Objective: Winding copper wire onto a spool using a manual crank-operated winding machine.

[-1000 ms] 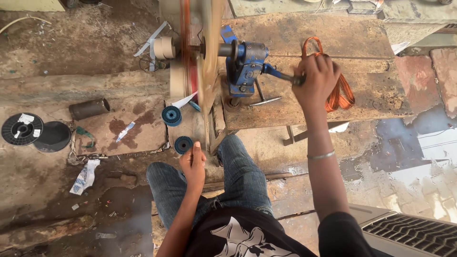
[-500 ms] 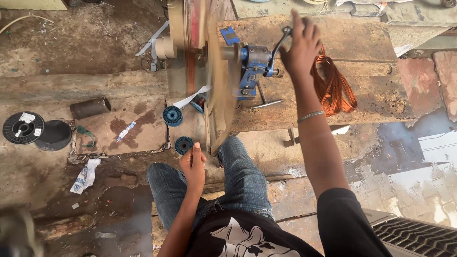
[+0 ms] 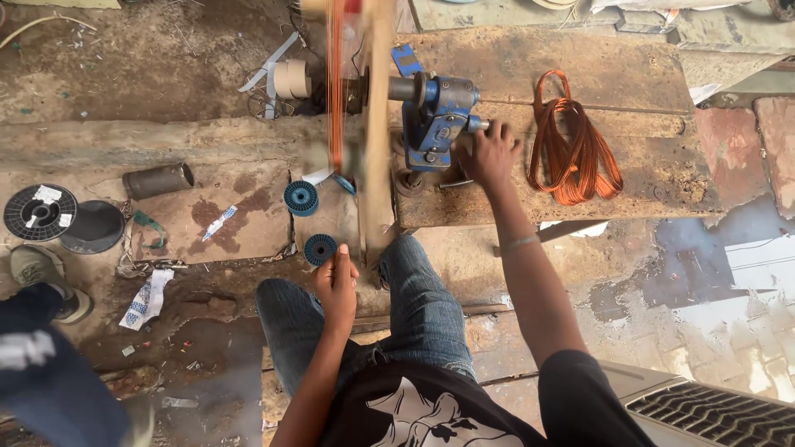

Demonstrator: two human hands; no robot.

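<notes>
- Copper wire [image 3: 334, 83] runs as a thin orange band up to the blurred, spinning wooden former [image 3: 377, 141] of a blue hand-cranked winding machine [image 3: 437, 116], which sits on a worn wooden bench [image 3: 629, 165].
- Right hand [image 3: 489, 153] is closed around the crank at the winder's side, beside the blue body; the handle itself is hidden under the fingers.
- Left hand [image 3: 338, 285] is held low, by the knee, fingers pinched together just under a blue wire spool [image 3: 320, 248]; I judge it is guiding the strand, though the wire there is too fine to see.
- Risk, as I judge it: uneven tension from the left hand could snap the strand or let the turns pile up crooked on the former.
- Another risk: the pinching fingers could be cut or burned by the running wire if the cranking is fast.
- A second blue spool [image 3: 301, 198] lies near the former and could snag the feed.
- Finished copper coil [image 3: 575, 141] rests on the bench right of the winder, apart from the hand.
- Containers: none clearly holds anything. A dark cylinder [image 3: 157, 180] lies on its side, contents not visible; a black empty reel [image 3: 39, 212] lies flat on the floor nearby.
</notes>
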